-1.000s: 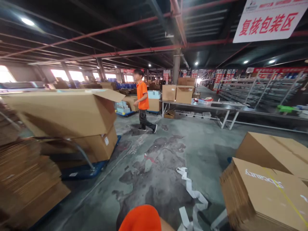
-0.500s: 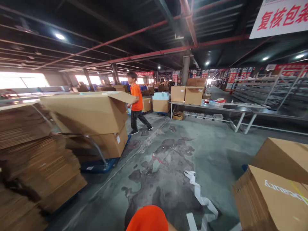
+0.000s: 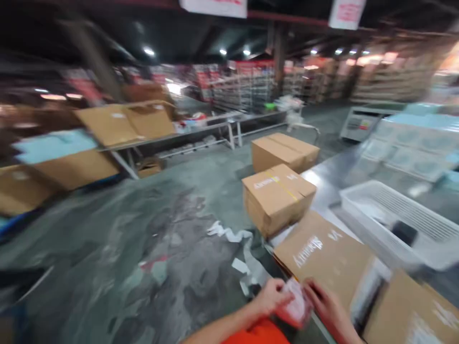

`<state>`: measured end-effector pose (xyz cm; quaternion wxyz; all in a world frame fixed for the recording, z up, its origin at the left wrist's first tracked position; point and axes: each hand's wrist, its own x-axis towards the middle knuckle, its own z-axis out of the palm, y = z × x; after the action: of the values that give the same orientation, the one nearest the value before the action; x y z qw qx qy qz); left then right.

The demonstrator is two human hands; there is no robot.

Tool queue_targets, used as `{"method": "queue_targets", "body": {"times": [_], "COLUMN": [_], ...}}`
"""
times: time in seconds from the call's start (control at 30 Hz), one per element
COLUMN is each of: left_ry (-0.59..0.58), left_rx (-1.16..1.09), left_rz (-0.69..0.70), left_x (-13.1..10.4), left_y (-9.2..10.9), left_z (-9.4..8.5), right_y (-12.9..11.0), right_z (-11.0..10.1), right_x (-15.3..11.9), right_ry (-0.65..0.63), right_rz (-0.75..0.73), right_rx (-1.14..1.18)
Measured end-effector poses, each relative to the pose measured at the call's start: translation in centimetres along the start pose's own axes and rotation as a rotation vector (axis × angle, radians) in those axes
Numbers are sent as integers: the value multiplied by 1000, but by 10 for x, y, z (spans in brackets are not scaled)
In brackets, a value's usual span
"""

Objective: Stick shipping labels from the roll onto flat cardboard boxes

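Observation:
Low in the head view, my left hand (image 3: 271, 297) is closed on a small pinkish-white bundle (image 3: 296, 302), shiny like thin plastic; blur hides its exact kind. My right hand (image 3: 324, 306) pinches its other side with bent fingers. Just beyond the hands lies a flat brown carton (image 3: 328, 255) with white lettering. Behind that is a closed carton (image 3: 278, 193) with a yellow strap across its top. Another flat carton (image 3: 412, 310) is at the lower right, beside my right hand.
A white plastic basket (image 3: 362, 191) holding a dark item stands on a metal table (image 3: 333, 174). Crumpled white paper strip (image 3: 247, 246) trails over the floor. Another taped carton (image 3: 285, 150) sits farther back. Large open cartons (image 3: 75, 167) and a long bench (image 3: 211, 126) are at the left and back.
My view has swung right, bringing the table and basket into sight. Both my hands now show, gripping the bundle; neither was visible before. The co-worker in orange is out of view.

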<state>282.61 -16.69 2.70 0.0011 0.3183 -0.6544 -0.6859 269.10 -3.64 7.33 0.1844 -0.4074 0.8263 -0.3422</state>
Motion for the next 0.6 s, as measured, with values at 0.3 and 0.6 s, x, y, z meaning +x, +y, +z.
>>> {"method": "queue_targets", "body": {"times": [0.3, 0.6], "left_ry": [-184, -133], "left_rx": [-113, 18], "left_rz": [-19, -205], "left_x": [5, -25], "left_y": [-9, -50], "left_z": [12, -24], "right_y": [38, 48], "right_z": [-77, -52], "right_x": [59, 90], "right_ry": [129, 84], "right_rz": [12, 208], "right_rx": [-218, -705]}}
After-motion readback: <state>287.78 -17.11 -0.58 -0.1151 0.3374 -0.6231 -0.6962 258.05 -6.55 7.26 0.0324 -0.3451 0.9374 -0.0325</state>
